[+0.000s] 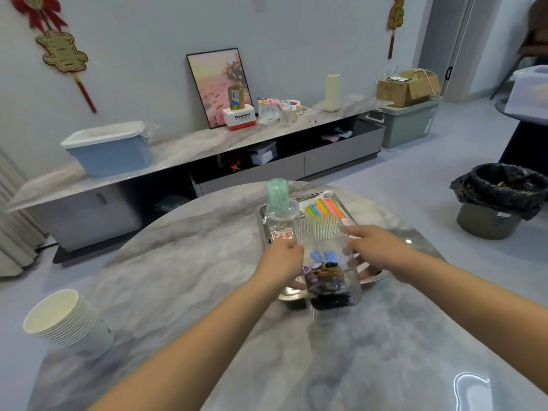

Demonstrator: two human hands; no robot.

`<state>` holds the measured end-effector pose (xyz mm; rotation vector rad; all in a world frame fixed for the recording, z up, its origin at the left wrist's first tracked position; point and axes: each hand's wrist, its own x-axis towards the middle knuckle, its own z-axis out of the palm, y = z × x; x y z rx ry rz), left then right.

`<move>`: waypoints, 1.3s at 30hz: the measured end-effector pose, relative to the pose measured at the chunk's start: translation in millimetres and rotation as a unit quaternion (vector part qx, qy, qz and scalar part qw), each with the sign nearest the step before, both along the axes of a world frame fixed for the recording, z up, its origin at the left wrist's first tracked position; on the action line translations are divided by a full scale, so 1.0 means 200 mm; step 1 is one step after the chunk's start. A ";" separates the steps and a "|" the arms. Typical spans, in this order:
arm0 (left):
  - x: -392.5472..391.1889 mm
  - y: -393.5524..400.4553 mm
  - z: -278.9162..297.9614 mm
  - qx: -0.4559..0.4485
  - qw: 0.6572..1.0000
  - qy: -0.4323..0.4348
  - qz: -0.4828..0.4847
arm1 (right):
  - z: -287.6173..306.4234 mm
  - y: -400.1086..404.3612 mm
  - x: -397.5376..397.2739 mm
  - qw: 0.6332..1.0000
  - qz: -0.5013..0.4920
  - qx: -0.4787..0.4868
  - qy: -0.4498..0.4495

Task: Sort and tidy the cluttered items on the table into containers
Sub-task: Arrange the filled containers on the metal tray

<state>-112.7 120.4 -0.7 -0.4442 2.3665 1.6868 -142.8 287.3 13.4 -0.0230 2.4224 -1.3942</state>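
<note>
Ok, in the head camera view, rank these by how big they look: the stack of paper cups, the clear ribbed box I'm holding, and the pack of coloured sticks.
1. stack of paper cups, nearest the camera, so that's partly perspective
2. clear ribbed box
3. pack of coloured sticks, farthest and partly hidden behind the box

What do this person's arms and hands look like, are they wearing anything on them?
Both forearms are bare as far as the picture shows: no sleeves in view. The left hand and the right hand wear no gloves, and no watch, bracelet or ring can be seen. The picture is a little blurred, so small details could be missed.
</note>
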 end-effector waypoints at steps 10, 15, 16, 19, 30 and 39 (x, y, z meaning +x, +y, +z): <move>-0.36 -0.03 -0.08 -0.031 0.999 0.004 0.017 | -0.18 -0.09 -0.36 0.993 -0.031 0.082 0.074; -0.46 -0.02 -0.14 0.009 1.000 -0.004 0.026 | -0.29 -0.08 -0.48 0.992 -0.051 0.083 0.078; -0.47 -0.02 -0.14 0.001 1.000 0.004 0.023 | -0.29 -0.08 -0.49 0.992 -0.053 0.078 0.078; -0.51 -0.03 -0.18 -0.029 0.999 0.036 0.015 | -0.34 -0.09 -0.54 0.991 -0.060 0.084 0.084; -0.60 -0.06 -0.28 0.060 0.997 0.042 0.029 | -0.39 -0.13 -0.63 0.964 -0.076 0.170 0.189; -0.61 -0.08 -0.36 -0.021 0.996 0.080 0.037 | -0.42 -0.13 -0.63 0.983 -0.007 0.129 0.130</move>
